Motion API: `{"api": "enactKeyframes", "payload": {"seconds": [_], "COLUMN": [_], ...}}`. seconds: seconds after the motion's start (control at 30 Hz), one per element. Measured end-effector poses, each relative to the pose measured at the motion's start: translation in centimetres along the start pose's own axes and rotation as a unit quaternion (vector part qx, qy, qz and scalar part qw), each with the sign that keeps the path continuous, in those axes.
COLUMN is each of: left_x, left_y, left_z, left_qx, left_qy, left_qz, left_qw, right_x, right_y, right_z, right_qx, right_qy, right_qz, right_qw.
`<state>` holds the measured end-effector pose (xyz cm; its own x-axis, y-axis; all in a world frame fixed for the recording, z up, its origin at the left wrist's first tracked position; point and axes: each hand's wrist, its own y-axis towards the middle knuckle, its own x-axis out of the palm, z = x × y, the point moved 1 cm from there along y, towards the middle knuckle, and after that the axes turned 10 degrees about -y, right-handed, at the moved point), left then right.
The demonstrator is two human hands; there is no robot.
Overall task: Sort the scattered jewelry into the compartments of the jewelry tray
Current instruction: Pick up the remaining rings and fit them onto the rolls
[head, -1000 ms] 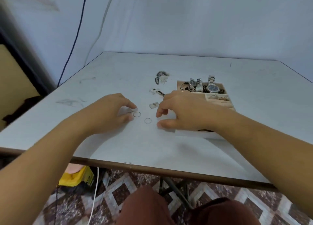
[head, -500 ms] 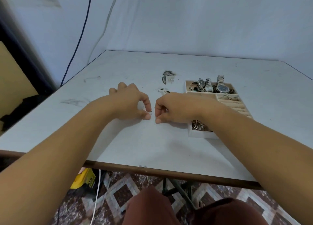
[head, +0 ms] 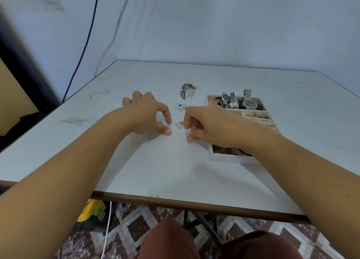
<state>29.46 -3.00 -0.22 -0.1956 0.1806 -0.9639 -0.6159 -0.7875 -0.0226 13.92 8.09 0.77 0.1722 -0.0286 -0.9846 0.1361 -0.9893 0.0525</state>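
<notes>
You are perhaps half way, as I judge it. The jewelry tray [head: 224,158] already holds watches [head: 249,103] in its far compartment and bangles [head: 224,150] in the near one. Your left hand [head: 148,118] pinches a small ring [head: 167,127] on the desk [head: 175,171] between thumb and forefinger; another ring [head: 152,136] lies just beside the thumb. Your right hand [head: 210,126] has curled fingers, but I cannot tell what it holds. Small loose pieces [head: 180,106] beyond your hands are not yet sorted.

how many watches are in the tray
3, all in the far compartment of the jewelry tray: a dark-faced watch at left, a silver watch in the middle, a blue-faced watch at right. Others may hide beneath.
</notes>
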Motion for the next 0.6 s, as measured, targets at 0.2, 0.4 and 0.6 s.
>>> {"api": "enactKeyframes", "payload": {"seconds": [0.2,0.4,0.6], "left_x": [0.1,0.2,0.7], "left_y": [0.3,-0.6,-2.7], "left_z": [-0.2,-0.1,1.5], "left_qx": [-0.044,0.010,0.101], "left_qy": [-0.003,-0.071,-0.236], "left_qz": [-0.041,-0.036,0.068], "left_qw": [0.998,0.997,0.964], "right_x": [0.0,-0.6,-2.3], "right_y": [-0.3,-1.3,-4.4], "right_z": [0.4,0.8,3.5], "right_qx": [-0.014,-0.021,-0.015], "right_qy": [-0.030,-0.006,-0.032], "right_qz": [0.011,0.033,0.100], "right_qw": [0.999,0.999,0.994]}}
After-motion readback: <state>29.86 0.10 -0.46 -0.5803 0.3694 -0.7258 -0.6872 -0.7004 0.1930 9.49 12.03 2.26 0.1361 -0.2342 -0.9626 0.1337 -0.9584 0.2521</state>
